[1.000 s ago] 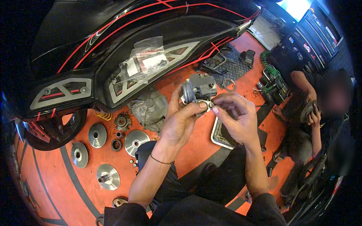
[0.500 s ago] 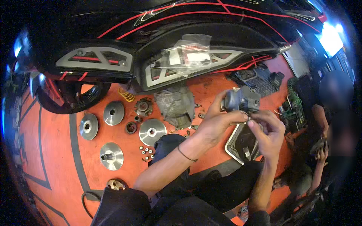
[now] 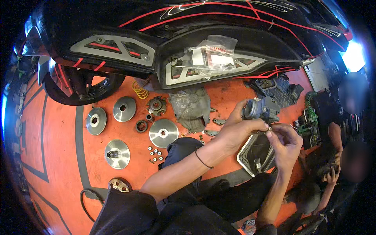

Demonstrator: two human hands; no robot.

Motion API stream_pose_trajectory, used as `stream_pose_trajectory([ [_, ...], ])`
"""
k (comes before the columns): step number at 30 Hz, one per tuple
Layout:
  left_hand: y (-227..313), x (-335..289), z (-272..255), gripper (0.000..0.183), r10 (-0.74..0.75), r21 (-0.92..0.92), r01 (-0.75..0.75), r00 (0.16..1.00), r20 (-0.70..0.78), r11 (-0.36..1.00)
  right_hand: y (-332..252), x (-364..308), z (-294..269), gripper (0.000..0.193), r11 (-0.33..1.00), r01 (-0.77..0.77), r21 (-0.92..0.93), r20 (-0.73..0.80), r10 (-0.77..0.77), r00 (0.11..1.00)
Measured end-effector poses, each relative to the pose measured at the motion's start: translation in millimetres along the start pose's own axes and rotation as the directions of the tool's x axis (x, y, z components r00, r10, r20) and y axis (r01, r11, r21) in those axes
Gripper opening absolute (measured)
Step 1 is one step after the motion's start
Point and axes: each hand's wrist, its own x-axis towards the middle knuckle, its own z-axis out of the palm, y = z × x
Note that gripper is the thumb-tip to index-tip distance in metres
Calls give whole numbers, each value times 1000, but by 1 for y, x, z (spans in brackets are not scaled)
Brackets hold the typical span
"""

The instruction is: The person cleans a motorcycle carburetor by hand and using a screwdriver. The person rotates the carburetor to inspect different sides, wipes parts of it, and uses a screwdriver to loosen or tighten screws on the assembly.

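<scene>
My left hand (image 3: 237,133) is closed around a grey metal throttle body (image 3: 261,109), a block with a round open mouth facing left. The left thumb lies along its near side. Just below the part, my right hand (image 3: 288,145) pinches something small and light-coloured (image 3: 269,127) between thumb and forefinger, close to the left thumb tip. The fingers mostly hide that piece, so its kind does not show. Under the hands, a black frame-like cover (image 3: 256,154) lies on the floor.
A black scooter (image 3: 235,23) with red stripes spans the far side; a plastic bag (image 3: 213,56) rests on its footboard. Pulley discs (image 3: 163,133), rollers (image 3: 155,153), a yellow spring (image 3: 140,91) and a crankcase cover (image 3: 192,107) lie on the orange floor. Another person's hand (image 3: 333,175) shows at right.
The view has shifted, so the scene sits a little differently. The throttle body has turned slightly and shows more of its round mouth. Both hands keep their grip.
</scene>
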Motion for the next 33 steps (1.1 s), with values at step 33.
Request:
stream_pose_trajectory([
  [33, 8, 1, 2, 52, -71, 84, 67, 996, 45, 994, 10, 7, 0, 23, 954, 297, -46, 15, -297, 955],
])
